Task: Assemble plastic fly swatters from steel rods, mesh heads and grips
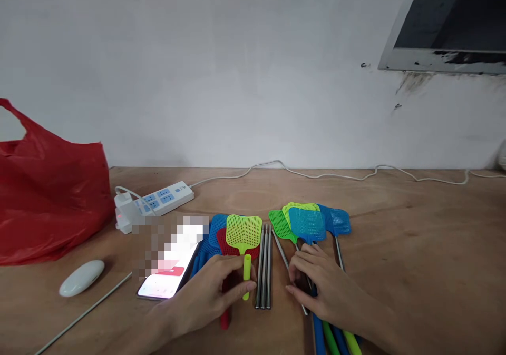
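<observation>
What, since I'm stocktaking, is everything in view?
Bag: one, red, left.
Power strip: one, white, back left.
Charger: one, white, plugged in.
Cables: several, whitish, back and left.
Oval device: one, white, left.
Phone: one, dark rim, left.
Left swatters: 4+, blue, red, lime, centre.
Right swatters: four, green, lime, two blue, centre right.
Rods: 3+, silver, between swatters.
Handles: several, red, blue, green, lime, front.
Tube: one, lime, centre.
Panel: one, dark, upper right.
Wall: one, white, behind.
Table: one, brown, below.
Unclear item: one, whitish, right edge.
Left hand: one, bare, holding tube.
Right hand: one, bare, centre right.
</observation>
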Action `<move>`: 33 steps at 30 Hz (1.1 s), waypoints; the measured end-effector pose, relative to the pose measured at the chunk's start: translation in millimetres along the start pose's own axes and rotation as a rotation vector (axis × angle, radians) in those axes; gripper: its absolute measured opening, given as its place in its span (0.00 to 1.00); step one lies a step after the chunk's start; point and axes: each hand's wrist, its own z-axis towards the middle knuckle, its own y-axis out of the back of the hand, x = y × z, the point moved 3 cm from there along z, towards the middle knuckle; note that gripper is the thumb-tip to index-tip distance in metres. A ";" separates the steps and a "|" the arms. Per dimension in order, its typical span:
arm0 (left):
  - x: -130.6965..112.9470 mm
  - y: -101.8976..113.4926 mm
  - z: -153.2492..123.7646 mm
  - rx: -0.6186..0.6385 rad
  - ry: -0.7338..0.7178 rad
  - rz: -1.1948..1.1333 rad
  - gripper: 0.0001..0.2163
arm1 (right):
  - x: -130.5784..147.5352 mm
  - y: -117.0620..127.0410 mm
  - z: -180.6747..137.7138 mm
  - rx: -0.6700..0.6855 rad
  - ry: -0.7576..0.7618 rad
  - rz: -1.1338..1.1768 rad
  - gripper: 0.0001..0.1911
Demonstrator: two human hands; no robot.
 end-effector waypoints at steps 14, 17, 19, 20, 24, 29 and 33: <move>0.1 -7.9 0.7 0.023 -0.003 0.125 0.16 | 0.0 -5.1 1.6 -0.027 -0.049 -0.108 0.19; -0.4 -7.8 0.0 0.015 -0.003 0.165 0.16 | -0.5 -5.0 2.0 -0.030 -0.056 -0.103 0.21; -0.7 -7.2 -0.4 0.004 -0.012 0.181 0.16 | -0.9 -4.4 2.6 -0.046 -0.056 -0.082 0.19; -0.8 -7.0 -0.5 -0.001 -0.022 0.190 0.16 | -1.0 -4.4 3.1 -0.057 -0.052 -0.066 0.17; 0.2 -7.6 -0.7 -0.013 -0.068 0.264 0.14 | -3.7 -7.9 4.6 -0.109 -0.039 0.003 0.12; 3.4 -9.0 -1.0 -0.023 -0.105 0.358 0.14 | -12.0 -10.3 4.4 -0.259 -0.068 0.198 0.11; 3.0 -9.0 -2.5 -0.017 -0.108 0.394 0.14 | -21.4 -1.6 4.0 -0.423 -0.162 0.622 0.07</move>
